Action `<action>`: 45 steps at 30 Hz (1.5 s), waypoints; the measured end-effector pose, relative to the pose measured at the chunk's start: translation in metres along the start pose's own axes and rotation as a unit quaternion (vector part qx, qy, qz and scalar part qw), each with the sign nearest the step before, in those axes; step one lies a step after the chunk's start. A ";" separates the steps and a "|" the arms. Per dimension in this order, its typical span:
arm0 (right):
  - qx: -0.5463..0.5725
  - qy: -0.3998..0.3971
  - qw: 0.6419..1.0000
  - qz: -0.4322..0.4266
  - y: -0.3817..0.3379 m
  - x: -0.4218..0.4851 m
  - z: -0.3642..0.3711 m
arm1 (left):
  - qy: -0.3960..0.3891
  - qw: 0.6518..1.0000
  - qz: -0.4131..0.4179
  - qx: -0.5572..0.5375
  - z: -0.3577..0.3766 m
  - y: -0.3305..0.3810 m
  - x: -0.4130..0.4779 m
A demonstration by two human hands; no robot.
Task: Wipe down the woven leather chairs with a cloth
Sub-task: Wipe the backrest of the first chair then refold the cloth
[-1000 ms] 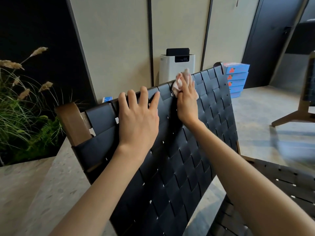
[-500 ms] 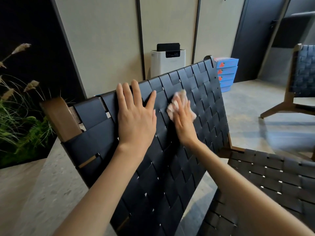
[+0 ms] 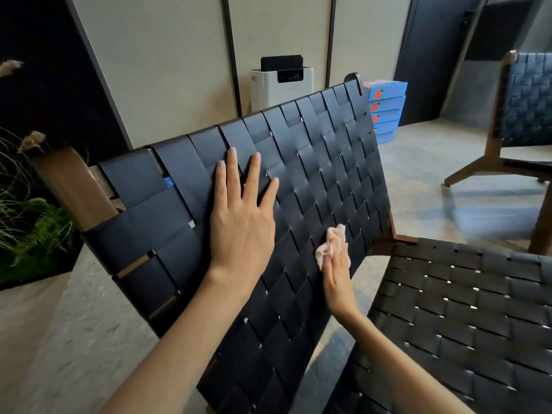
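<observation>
A chair with a black woven leather backrest (image 3: 322, 162) and a wooden frame fills the middle of the view. Its woven seat (image 3: 466, 306) spreads out at the lower right. My left hand (image 3: 242, 222) lies flat on the backrest with straight, spread fingers. My right hand (image 3: 339, 273) presses a small crumpled pale pink cloth (image 3: 330, 242) against the lower right part of the backrest, fingers straight over the cloth. Most of the cloth sticks out above my fingertips.
A second woven chair (image 3: 525, 115) stands at the right. Against the wall behind are a white air purifier (image 3: 280, 88) and a stack of blue boxes (image 3: 385, 110). A planter with ferns and dry grasses (image 3: 30, 222) sits at the left. The floor is stone.
My right hand has slid the cloth from the top edge of the backrest down to its lower right part. My left hand has stayed flat on the backrest.
</observation>
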State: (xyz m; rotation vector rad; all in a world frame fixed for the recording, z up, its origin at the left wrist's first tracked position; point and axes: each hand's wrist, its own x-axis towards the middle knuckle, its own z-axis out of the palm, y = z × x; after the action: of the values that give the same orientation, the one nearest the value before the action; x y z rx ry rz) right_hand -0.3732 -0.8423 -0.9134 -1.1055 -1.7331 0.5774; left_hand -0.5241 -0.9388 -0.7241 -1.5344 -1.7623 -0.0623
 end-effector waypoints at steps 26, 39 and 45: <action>0.021 0.018 0.997 0.078 0.028 -0.024 0.013 | -0.056 0.991 0.121 0.001 0.009 0.008 -0.051; 0.020 0.007 0.997 0.081 -0.013 0.092 -0.015 | -0.072 0.984 0.160 -0.019 0.008 0.007 -0.069; 0.024 -0.004 0.985 0.168 0.032 0.041 -0.012 | -0.079 0.984 0.161 -0.011 0.011 0.008 -0.069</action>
State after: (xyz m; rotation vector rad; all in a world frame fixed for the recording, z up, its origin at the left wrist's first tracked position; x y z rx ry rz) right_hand -0.3541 -0.7923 -0.9143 -1.3740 -1.5382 0.8267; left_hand -0.5257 -0.9880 -0.7746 -1.8659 -1.6119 0.2072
